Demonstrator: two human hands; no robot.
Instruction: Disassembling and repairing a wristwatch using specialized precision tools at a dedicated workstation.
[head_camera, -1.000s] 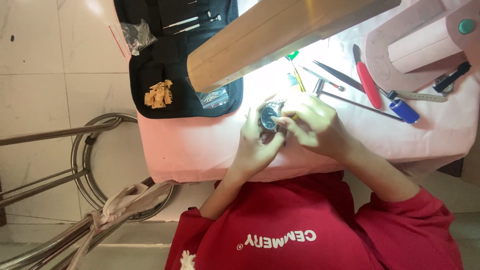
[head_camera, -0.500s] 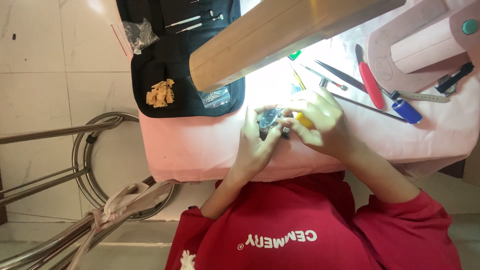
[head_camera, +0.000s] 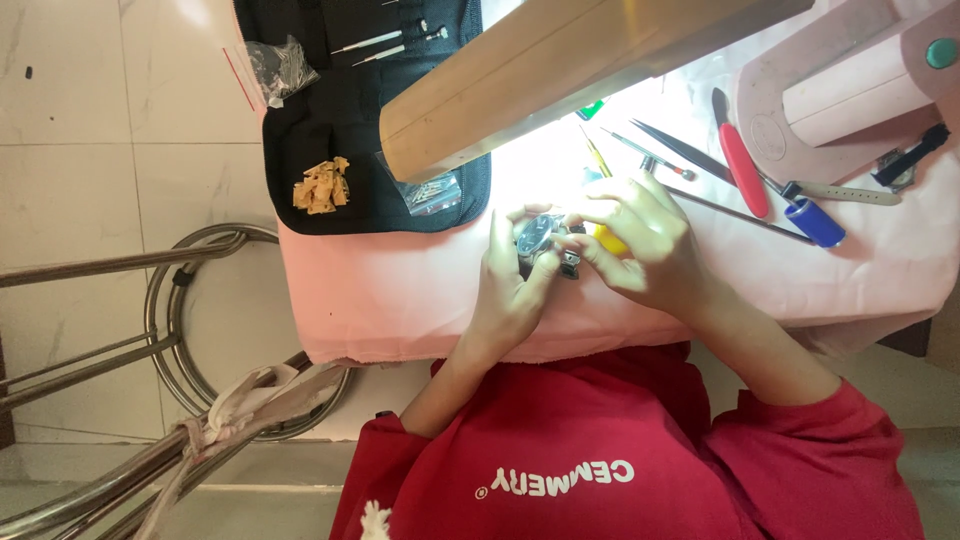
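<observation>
The left hand (head_camera: 505, 290) holds a small round watch case (head_camera: 535, 240) just above the pink cloth-covered surface (head_camera: 400, 300), fingers curled up around its left side and the thumb pressed near its lower edge, so that grip is closed on the watch. The right hand (head_camera: 640, 245) is bunched over the right side of the case, fingertips pinched toward it with a yellow-handled tool (head_camera: 608, 238) showing beneath them; that grip looks closed on the tool, though the tip itself is hidden by the fingers. To do this kind of fine work well, the holding hand should stay braced, wrist or forearm resting on the surface, so the case cannot rock, and the working hand should press lightly and straight along the tool's axis rather than levering sideways, since a slip could scratch the case or flick a small part off the cloth. Keeping the watch under the bright patch of light by the wooden lamp arm (head_camera: 560, 70) helps, as does working low over the cloth. Near at hand lie black tweezers (head_camera: 680, 150), a red-handled tool (head_camera: 740, 165), a blue-capped tool (head_camera: 815, 220) and, to the left, an open black tool pouch (head_camera: 340, 110) with orange scraps (head_camera: 320, 185) on it.
</observation>
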